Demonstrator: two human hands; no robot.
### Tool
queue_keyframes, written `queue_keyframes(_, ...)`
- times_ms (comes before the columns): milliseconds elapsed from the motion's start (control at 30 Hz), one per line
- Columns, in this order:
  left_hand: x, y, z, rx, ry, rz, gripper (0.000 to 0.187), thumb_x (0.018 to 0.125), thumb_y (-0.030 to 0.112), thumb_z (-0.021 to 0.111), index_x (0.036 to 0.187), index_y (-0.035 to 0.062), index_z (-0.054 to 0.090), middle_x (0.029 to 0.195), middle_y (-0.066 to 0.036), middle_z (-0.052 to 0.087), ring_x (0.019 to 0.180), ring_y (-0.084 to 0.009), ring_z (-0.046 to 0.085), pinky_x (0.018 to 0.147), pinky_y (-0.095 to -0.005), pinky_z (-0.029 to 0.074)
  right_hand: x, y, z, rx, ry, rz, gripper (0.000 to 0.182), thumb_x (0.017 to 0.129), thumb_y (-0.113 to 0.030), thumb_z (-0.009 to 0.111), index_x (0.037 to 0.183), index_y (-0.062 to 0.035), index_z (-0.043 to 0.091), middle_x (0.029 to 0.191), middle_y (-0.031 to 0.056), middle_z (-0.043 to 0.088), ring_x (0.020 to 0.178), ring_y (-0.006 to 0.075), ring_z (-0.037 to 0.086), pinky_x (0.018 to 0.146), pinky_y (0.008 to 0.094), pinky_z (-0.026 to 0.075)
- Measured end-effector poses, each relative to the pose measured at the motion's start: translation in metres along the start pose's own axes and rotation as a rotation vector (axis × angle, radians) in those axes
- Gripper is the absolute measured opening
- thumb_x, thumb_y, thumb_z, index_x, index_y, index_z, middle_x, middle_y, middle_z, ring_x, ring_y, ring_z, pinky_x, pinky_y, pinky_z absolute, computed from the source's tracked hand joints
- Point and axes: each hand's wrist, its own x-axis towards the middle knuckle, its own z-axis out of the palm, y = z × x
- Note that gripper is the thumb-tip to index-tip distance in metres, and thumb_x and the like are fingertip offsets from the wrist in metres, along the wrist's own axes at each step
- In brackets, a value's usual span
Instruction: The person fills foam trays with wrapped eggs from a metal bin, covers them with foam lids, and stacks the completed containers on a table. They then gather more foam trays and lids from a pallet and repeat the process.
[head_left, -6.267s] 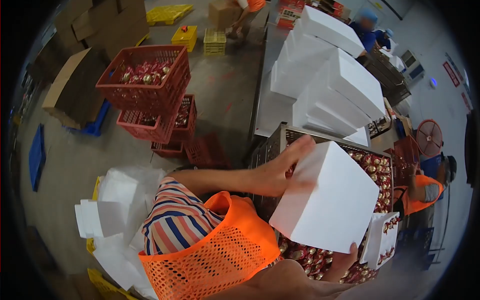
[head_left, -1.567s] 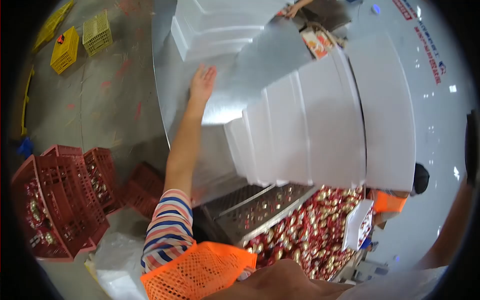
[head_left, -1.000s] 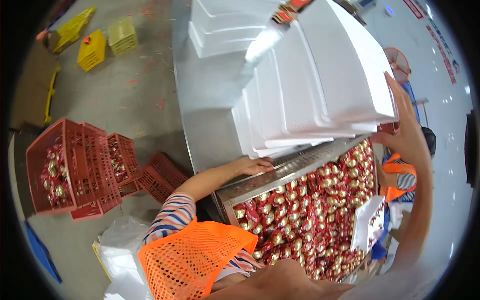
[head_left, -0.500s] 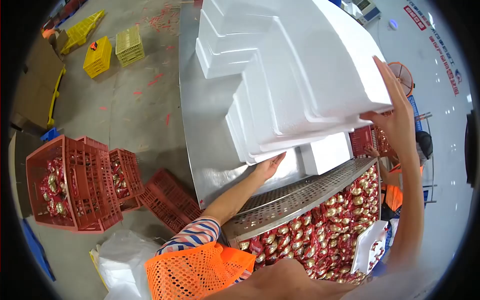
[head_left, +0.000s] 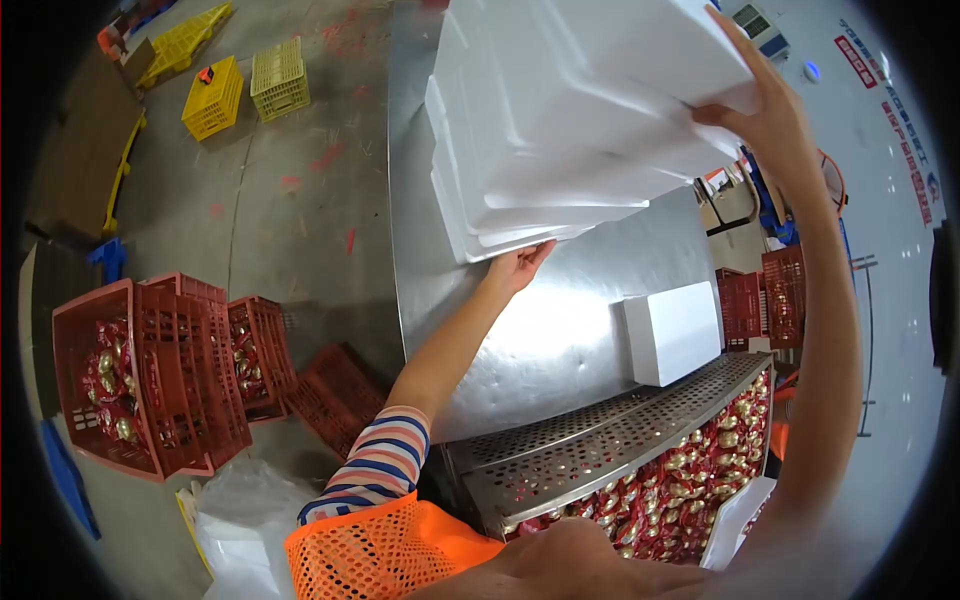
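A stack of white foam boxes (head_left: 590, 110) is tilted above the metal table (head_left: 540, 350), held between my hands. My left hand (head_left: 520, 265) is under its lower edge, with the fingers curled against the rim. Higher up, my right hand (head_left: 765, 120) grips the right side, thumb and fingers spread around the end of the stack. A smaller white foam block or box (head_left: 675, 335) rests on the table to the right of my left hand.
Below the table's perforated metal ledge (head_left: 620, 430) lies a bin full of red-and-gold wrapped pieces (head_left: 660, 500). Red crates (head_left: 190, 370) stand on the floor at left, more red crates (head_left: 785, 295) at right. Yellow crates (head_left: 215, 100) are farther back.
Both hands have carried the foam box stack up and away from me. More of the tabletop now shows, and the small white foam piece stands apart from the stack.
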Motion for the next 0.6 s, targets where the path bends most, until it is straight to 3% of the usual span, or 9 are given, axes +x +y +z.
queue_keyframes(267, 0.036, 0.035, 0.016, 0.034, 0.022, 0.024, 0.020, 0.094, 0.002, 0.055, 0.111, -0.0089, 0.052, 0.107, -0.017, 0.062, 0.104, -0.0302, 0.062, 0.102, -0.0497, 0.052, 0.044, 0.001, 0.013, 0.051, -0.027, -0.003, 0.094, 0.062, -0.010, 0.084, 0.146, -0.0099, 0.040, 0.142, 0.0179, 0.049, 0.130, 0.0300, 0.045, 0.111, 0.0371, 0.034)
queue_keyframes(333, 0.053, 0.044, 0.018, -0.030, 0.025, 0.037, 0.025, 0.090, -0.012, 0.046, 0.114, -0.0152, 0.047, 0.123, -0.025, 0.053, 0.114, -0.0407, 0.056, 0.102, -0.0503, 0.052, 0.054, 0.007, 0.021, 0.042, -0.002, -0.066, 0.094, 0.062, -0.010, 0.084, 0.146, -0.0103, 0.040, 0.141, 0.0183, 0.049, 0.131, 0.0304, 0.045, 0.110, 0.0377, 0.034)
queue_keyframes(400, 0.067, 0.055, 0.025, -0.027, 0.019, 0.025, 0.031, 0.084, -0.019, 0.041, 0.114, -0.0180, 0.045, 0.128, -0.028, 0.047, 0.115, -0.0465, 0.053, 0.102, -0.0510, 0.053, 0.063, 0.012, 0.033, 0.062, 0.051, -0.159, 0.094, 0.063, -0.011, 0.084, 0.146, -0.0111, 0.039, 0.139, 0.0193, 0.049, 0.130, 0.0316, 0.045, 0.110, 0.0388, 0.034)
queue_keyframes(433, 0.072, 0.062, 0.030, -0.043, 0.025, 0.013, 0.036, 0.081, -0.021, 0.039, 0.116, -0.0188, 0.043, 0.128, -0.030, 0.046, 0.117, -0.0491, 0.051, 0.101, -0.0521, 0.053, 0.067, 0.005, 0.035, -0.047, 0.056, 0.059, 0.091, 0.064, -0.016, 0.085, 0.144, -0.0115, 0.040, 0.133, 0.0222, 0.049, 0.126, 0.0363, 0.046, 0.108, 0.0424, 0.036)
queue_keyframes(500, 0.103, 0.072, 0.024, -0.029, 0.005, 0.086, 0.033, 0.086, -0.015, 0.041, 0.119, -0.0195, 0.042, 0.124, -0.032, 0.049, 0.118, -0.0520, 0.049, 0.101, -0.0557, 0.051, 0.087, 0.029, 0.056, -0.169, 0.170, -0.009, 0.089, 0.066, -0.022, 0.085, 0.142, -0.0115, 0.041, 0.130, 0.0238, 0.049, 0.123, 0.0395, 0.048, 0.104, 0.0451, 0.038)
queue_keyframes(533, 0.126, 0.082, 0.017, -0.079, 0.035, 0.005, 0.030, 0.088, -0.012, 0.041, 0.117, -0.0193, 0.044, 0.121, -0.032, 0.051, 0.116, -0.0519, 0.051, 0.100, -0.0576, 0.051, 0.094, 0.043, 0.062, -0.241, 0.219, -0.043, 0.088, 0.067, -0.025, 0.085, 0.142, -0.0115, 0.041, 0.128, 0.0246, 0.049, 0.121, 0.0410, 0.049, 0.103, 0.0464, 0.040)
queue_keyframes(567, 0.134, 0.086, 0.023, -0.044, 0.064, 0.056, 0.041, 0.086, -0.016, 0.037, 0.126, -0.0242, 0.035, 0.132, -0.039, 0.041, 0.123, -0.0529, 0.045, 0.102, -0.0531, 0.050, 0.095, 0.046, 0.065, -0.225, 0.236, -0.048, 0.088, 0.067, -0.027, 0.084, 0.142, -0.0108, 0.040, 0.128, 0.0254, 0.049, 0.121, 0.0419, 0.049, 0.102, 0.0468, 0.040)
queue_keyframes(600, 0.131, 0.088, 0.038, 0.006, 0.083, 0.067, 0.035, 0.089, -0.014, 0.036, 0.122, -0.0245, 0.039, 0.131, -0.039, 0.042, 0.121, -0.0529, 0.047, 0.103, -0.0528, 0.050, 0.096, 0.043, 0.071, -0.206, 0.252, -0.056, 0.088, 0.068, -0.029, 0.084, 0.142, -0.0100, 0.040, 0.128, 0.0262, 0.049, 0.120, 0.0428, 0.049, 0.101, 0.0471, 0.041)
